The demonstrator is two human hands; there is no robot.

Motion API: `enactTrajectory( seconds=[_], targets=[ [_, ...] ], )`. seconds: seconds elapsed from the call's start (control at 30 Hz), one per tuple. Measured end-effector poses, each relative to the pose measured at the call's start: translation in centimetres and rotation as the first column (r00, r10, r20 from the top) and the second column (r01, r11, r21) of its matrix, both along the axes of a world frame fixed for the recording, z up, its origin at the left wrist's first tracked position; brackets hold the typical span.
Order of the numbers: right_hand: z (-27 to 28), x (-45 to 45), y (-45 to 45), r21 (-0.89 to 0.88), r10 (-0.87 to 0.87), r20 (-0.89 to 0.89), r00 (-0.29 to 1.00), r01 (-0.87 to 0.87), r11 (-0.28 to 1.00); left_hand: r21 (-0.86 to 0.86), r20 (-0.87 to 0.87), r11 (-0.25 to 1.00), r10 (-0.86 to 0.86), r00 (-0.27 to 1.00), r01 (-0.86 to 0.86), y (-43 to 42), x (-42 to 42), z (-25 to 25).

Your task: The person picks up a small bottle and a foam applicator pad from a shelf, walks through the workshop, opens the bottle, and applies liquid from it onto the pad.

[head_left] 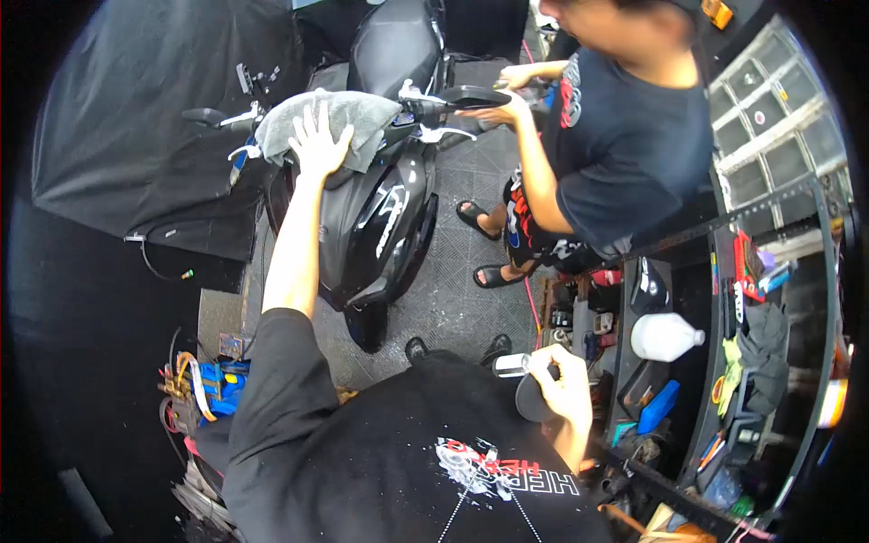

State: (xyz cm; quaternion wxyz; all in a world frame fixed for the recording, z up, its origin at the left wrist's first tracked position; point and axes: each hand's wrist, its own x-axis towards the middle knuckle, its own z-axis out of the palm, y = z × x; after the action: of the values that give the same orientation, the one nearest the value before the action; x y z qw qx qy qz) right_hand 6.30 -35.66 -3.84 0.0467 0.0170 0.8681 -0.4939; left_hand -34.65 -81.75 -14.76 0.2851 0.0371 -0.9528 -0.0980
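Observation:
My left hand (319,145) lies flat with spread fingers on a grey towel (367,116). The towel is draped over the handlebar area of a black scooter (362,231), hiding what lies under it. Close to my chest, my right hand (563,389) is closed around a dark rounded object with a silver cylindrical end (512,365). Its exact kind is unclear, as my fingers cover part of it. The scooter's brake levers and mirrors stick out on both sides of the towel.
Another person (625,136) stands at the scooter's right-hand side in view, hands near the mirror (475,97). Shelves on the right hold a white jug (665,338), a blue box (659,407) and tools. Black sheeting (136,118) hangs at left, above a blue bag (222,389).

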Motion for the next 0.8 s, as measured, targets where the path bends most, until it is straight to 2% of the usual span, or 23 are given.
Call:
enactTrajectory(
  seconds=[0.07, 0.13, 0.17, 0.2, 0.23, 0.27, 0.3, 0.33, 0.37, 0.4, 0.47, 0.5, 0.53, 0.57, 0.6, 0.67, 0.73, 0.77, 0.8],
  targets=[
    [-0.8, -1.2, 1.7, -0.001, 0.078, -0.011, 0.997, -0.078, 0.997, 0.018, -0.111, 1.000, 0.026, 0.993, -0.024, 2.6, 3.8, 2.9],
    [-1.7, -2.5, 3.4, -0.003, 0.127, -0.029, 0.991, -0.127, 0.992, 0.088, -0.262, 0.976, -0.172, 0.950, 0.201, 6.4, 9.0, 5.3],
    [-2.1, -3.3, 4.2, 0.013, 0.161, -0.012, 0.987, -0.161, 0.987, 0.285, -0.217, 0.904, -0.262, 0.940, 0.318, 9.8, 12.7, 6.8],
    [-1.4, -4.2, 4.8, 0.065, 0.210, -0.009, 0.978, -0.209, 0.976, 0.478, -0.025, 0.785, -0.436, 0.899, 0.394, 11.9, 15.5, 6.3],
    [-2.0, -4.7, 5.7, 0.025, 0.270, -0.004, 0.963, -0.270, 0.963, 0.744, 0.050, 0.505, -0.696, 0.716, 0.438, 15.1, 19.3, 5.6],
    [-3.0, -5.1, 7.0, -0.012, 0.311, -0.006, 0.950, -0.311, 0.950, 0.936, 0.088, 0.247, -0.854, 0.513, 0.251, 18.2, 22.9, 5.0],
    [-3.8, -5.6, 8.3, -0.010, 0.386, -0.027, 0.922, -0.386, 0.922, 0.929, 0.109, 0.204, -0.948, 0.298, 0.310, 21.7, 25.9, 3.9],
    [-4.1, -5.9, 9.5, -0.008, 0.443, -0.049, 0.895, -0.444, 0.896, 0.976, 0.147, 0.166, -0.980, 0.134, 0.140, 25.2, 29.2, 3.3],
    [-3.9, -6.0, 10.6, 0.043, 0.467, -0.010, 0.884, -0.466, 0.884, 0.983, 0.155, 0.162, -0.985, 0.081, 0.091, 28.6, 32.0, 0.5],
    [-4.5, -6.0, 11.9, 0.044, 0.498, 0.006, 0.867, -0.498, 0.866, 0.995, 0.096, 0.094, -0.993, 0.075, -0.034, 32.3, 34.3, -0.3],
    [-4.4, -6.0, 14.6, 0.042, 0.526, 0.087, 0.846, -0.530, 0.847, 0.970, 0.061, 0.089, -0.990, 0.129, 0.225, 38.1, 35.8, -1.7],
    [-4.6, -6.0, 15.9, 0.120, 0.514, 0.148, 0.845, -0.532, 0.839, 0.984, 0.125, 0.139, -0.985, 0.120, 0.116, 39.8, 36.2, -2.5],
    [-5.3, -5.8, 17.3, 0.106, 0.465, 0.143, 0.873, -0.481, 0.870, 0.980, 0.197, 0.199, -0.973, 0.118, 0.001, 40.9, 36.3, -2.6],
    [-6.6, -5.6, 18.8, 0.040, 0.449, 0.063, 0.891, -0.452, 0.891, 0.978, 0.204, 0.198, -0.973, 0.103, -0.066, 41.8, 36.0, -2.9],
    [-7.3, -5.3, 20.0, -0.027, 0.432, -0.014, 0.902, -0.432, 0.901, 0.981, 0.195, 0.192, -0.975, 0.107, -0.039, 43.2, 35.5, -1.7],
    [-7.8, -5.5, 22.1, -0.141, 0.445, 0.037, 0.895, -0.436, 0.889, 0.954, 0.297, 0.298, -0.954, 0.032, 0.042, 44.4, 34.2, -2.3],
    [-7.8, -6.1, 24.6, -0.272, 0.423, 0.068, 0.904, -0.391, 0.879, 0.945, 0.312, 0.308, -0.950, -0.016, 0.109, 45.4, 33.4, -1.4],
    [-8.3, -6.4, 25.8, -0.227, 0.313, 0.020, 0.950, -0.301, 0.926, 0.933, 0.327, 0.315, -0.944, -0.045, 0.171, 45.8, 33.0, -0.9],
    [-8.9, -6.6, 26.7, -0.196, 0.197, -0.023, 0.980, -0.198, 0.961, 0.900, 0.385, 0.376, -0.923, 0.000, 0.221, 46.0, 33.0, -1.5]
  ],
)
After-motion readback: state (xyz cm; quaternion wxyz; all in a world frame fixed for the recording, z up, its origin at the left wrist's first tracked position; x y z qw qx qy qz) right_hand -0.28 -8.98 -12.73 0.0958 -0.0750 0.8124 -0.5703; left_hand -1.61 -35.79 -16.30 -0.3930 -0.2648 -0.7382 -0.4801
